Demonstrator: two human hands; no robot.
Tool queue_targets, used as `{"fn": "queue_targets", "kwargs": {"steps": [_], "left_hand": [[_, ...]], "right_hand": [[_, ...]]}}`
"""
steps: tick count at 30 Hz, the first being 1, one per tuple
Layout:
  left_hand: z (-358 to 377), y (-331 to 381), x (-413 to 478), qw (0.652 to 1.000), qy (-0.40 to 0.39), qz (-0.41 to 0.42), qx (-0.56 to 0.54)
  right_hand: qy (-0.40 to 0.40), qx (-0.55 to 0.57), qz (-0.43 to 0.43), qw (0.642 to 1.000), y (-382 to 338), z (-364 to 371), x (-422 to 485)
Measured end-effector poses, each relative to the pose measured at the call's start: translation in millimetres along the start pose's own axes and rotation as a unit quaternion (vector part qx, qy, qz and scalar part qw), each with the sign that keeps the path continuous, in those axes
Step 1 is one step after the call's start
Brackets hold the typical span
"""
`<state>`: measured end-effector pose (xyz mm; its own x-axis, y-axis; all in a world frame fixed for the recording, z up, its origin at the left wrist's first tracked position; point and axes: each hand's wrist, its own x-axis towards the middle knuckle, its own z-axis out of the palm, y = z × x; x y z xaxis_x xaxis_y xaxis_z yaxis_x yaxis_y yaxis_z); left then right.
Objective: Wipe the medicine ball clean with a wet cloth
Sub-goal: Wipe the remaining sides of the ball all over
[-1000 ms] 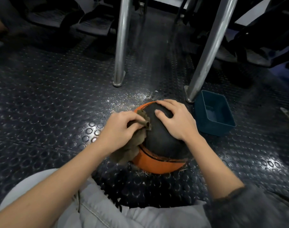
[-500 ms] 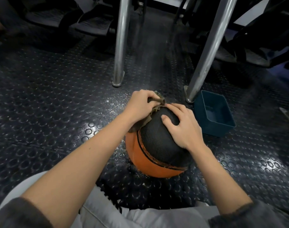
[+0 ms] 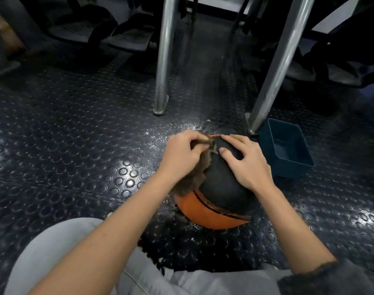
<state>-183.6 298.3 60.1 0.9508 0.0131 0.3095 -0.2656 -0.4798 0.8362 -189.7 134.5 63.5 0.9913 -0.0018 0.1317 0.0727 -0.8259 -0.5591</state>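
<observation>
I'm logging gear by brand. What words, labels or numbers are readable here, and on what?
None can be read.
The black and orange rubber medicine ball shows only seam lines where the left hand, brown cloth and right hand leave it bare.
The dark teal plastic tub bears no visible label.

Wide studded floor [image 3: 75, 156] is left free on the left of the medicine ball [image 3: 222, 188]. On the right, passage is narrowed by a blue tub [image 3: 288, 154] set near it. Beyond the ball, an upright metal leg [image 3: 163, 60] and a slanted metal leg [image 3: 275, 67] are planted, with open floor between them. The near side is closed by the person's legs [image 3: 60, 248].
</observation>
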Motion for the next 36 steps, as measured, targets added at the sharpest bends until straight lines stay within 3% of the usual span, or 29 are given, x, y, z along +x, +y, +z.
{"fn": "queue_targets", "kwargs": {"steps": [4, 7, 14, 19, 23, 26, 29, 33, 34, 36], "left_hand": [[17, -3, 46, 0.998, -0.025, -0.048, 0.039], [20, -8, 53, 0.996, -0.042, -0.057, 0.046], [-2, -10, -1, 0.998, -0.001, -0.062, -0.006], [4, -6, -61, 0.998, -0.052, -0.032, -0.03], [15, -17, -54, 0.998, 0.059, 0.004, -0.021], [15, -18, -31, 0.993, 0.104, -0.045, -0.044], [16, -25, 1, 0.978, 0.123, -0.151, -0.079], [19, -45, 31, 0.974, 0.076, -0.209, -0.046], [21, -48, 34, 0.974, 0.068, -0.208, -0.053], [24, -51, 39, 0.975, 0.063, -0.203, -0.07]], "right_hand": [[0.032, -0.027, -0.032, 0.999, -6, 8, -12], [0.034, -0.04, 0.005, 0.999, -10, 9, -7], [0.012, -0.019, 0.074, 0.997, -11, 5, 14], [0.009, 0.007, 0.175, 0.985, -13, 3, 38], [-0.019, -0.016, 0.189, 0.982, -14, 1, 41], [-0.068, -0.076, 0.161, 0.982, -7, -7, 36], [-0.073, -0.137, 0.097, 0.983, 8, -10, 20], [-0.04, -0.159, -0.148, 0.975, 13, -6, -8], [-0.06, -0.144, -0.169, 0.973, 10, -6, -8], [-0.108, -0.107, -0.13, 0.98, 2, -7, -4]]}}
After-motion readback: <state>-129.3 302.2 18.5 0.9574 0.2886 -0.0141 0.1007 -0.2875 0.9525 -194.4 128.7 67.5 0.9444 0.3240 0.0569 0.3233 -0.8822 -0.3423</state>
